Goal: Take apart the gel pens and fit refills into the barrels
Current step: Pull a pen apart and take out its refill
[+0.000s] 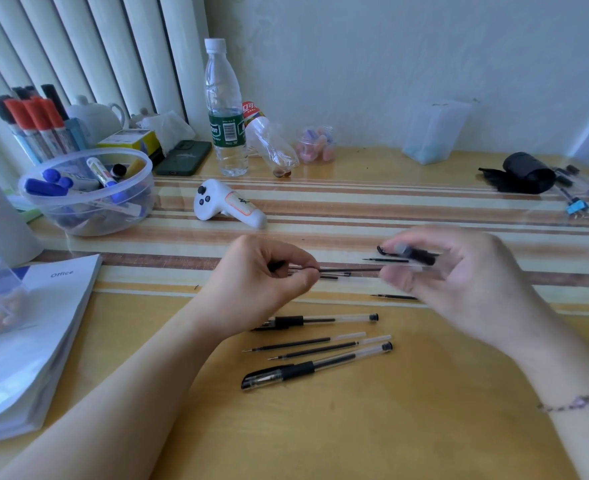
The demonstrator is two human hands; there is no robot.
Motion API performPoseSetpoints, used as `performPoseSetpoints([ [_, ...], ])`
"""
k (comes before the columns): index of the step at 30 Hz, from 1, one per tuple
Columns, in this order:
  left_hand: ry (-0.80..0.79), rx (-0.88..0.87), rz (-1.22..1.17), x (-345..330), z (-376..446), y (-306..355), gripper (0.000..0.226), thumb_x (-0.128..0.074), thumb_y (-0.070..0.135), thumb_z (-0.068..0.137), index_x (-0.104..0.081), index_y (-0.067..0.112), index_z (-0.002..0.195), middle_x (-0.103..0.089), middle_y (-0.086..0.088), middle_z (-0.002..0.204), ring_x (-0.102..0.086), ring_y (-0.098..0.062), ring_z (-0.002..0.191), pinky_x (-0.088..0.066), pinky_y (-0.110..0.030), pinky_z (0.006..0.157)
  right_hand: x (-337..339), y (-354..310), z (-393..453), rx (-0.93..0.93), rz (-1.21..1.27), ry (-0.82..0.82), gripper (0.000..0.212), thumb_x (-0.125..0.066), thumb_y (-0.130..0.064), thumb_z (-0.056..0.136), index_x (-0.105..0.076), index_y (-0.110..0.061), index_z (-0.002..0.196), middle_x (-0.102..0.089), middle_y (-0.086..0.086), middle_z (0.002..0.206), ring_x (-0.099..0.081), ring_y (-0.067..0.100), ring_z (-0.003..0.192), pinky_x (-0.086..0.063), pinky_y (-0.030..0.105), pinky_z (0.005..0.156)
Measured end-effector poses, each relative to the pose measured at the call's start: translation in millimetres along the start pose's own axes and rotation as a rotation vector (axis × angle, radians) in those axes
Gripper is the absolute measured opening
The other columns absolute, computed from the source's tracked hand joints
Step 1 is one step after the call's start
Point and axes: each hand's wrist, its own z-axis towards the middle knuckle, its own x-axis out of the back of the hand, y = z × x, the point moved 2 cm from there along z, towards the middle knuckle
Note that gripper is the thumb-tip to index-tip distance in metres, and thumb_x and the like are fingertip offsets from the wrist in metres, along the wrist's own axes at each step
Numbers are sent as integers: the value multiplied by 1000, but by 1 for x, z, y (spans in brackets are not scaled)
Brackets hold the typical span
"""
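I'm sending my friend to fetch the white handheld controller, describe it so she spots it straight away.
Start at the tall water bottle standing by the wall. Just in front of it, on the striped table mat, lies the white controller on its side. It alone is chunky and white with black buttons, unlike the slim pens.

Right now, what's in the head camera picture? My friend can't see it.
Two hands work over a yellow table: the left hand pinches a thin refill, the right hand holds a blurry barrel. Nearer lie pens and loose refills.
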Motion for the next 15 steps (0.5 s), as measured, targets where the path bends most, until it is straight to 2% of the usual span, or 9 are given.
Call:
performPoseSetpoints([
  [2,70,9,-26,7,3,-1,9,-72,18,84,-76,22,77,-32,10,45,-26,-10,45,-27,-18,45,9,3,5,-43,142,114,41,-51,-74,80,-71,-40,92,-68,-29,77,-64,-10,75,-47,11,66],
  [3,105,15,-46,10,5,-2,10,-72,17,84,-76,22,76,-32,8,47,-27,-10,46,-27,-17,45,13,7,7,-51,157,163,46,-39,-75,84,-70,-42,84,-65,-19,65,-62,-4,66,-47,19,59],
  [4,131,20,-77,12,6,-2,11,-72,16,84,-77,23,76,-33,6,48,-29,-9,47,-29,-16,46,13,11,8,-58,137,190,48,-30,-72,89,-68,-46,73,-58,-7,54,-62,6,60,-46,31,53],
  [6,144,26,-151,13,7,-3,11,-72,16,83,-77,22,75,-34,7,49,-32,-6,47,-31,-10,47,10,12,8,-87,52,171,46,-26,-58,96,-62,-55,67,-52,7,49,-65,29,65,-50,41,58],
  [8,124,24,-176,12,7,-2,9,-71,20,81,-77,21,75,-33,10,49,-31,-4,45,-30,-8,46,4,16,5,-112,19,115,31,-31,-48,99,-61,-55,100,-57,-1,54,-60,19,60,-49,31,59],
  [9,112,22,-172,12,7,-2,8,-70,22,80,-77,21,75,-33,10,49,-30,-4,46,-29,-9,45,1,17,4,-116,1,81,29,-34,-42,100,-57,-48,116,-61,-6,61,-57,9,58,-46,26,58],
  [10,103,21,-168,12,7,-2,9,-70,24,79,-77,21,75,-32,9,49,-29,-5,46,-29,-10,45,-1,18,3,-102,-30,53,29,-37,-36,100,-56,-40,122,-64,-9,70,-57,5,61,-43,25,57],
  [12,92,23,-166,12,7,-2,9,-69,26,79,-77,21,75,-32,7,50,-28,-7,47,-28,-12,45,-3,18,2,-68,-38,33,23,-44,-28,99,-59,-34,114,-64,-16,85,-57,7,69,-44,30,59],
  [15,78,27,-165,12,7,-1,10,-69,26,79,-77,20,76,-32,3,52,-28,-8,48,-28,-13,45,-3,15,2,-44,77,44,21,-45,-42,96,-64,-34,99,-66,-6,84,-57,22,71,-47,40,65],
])
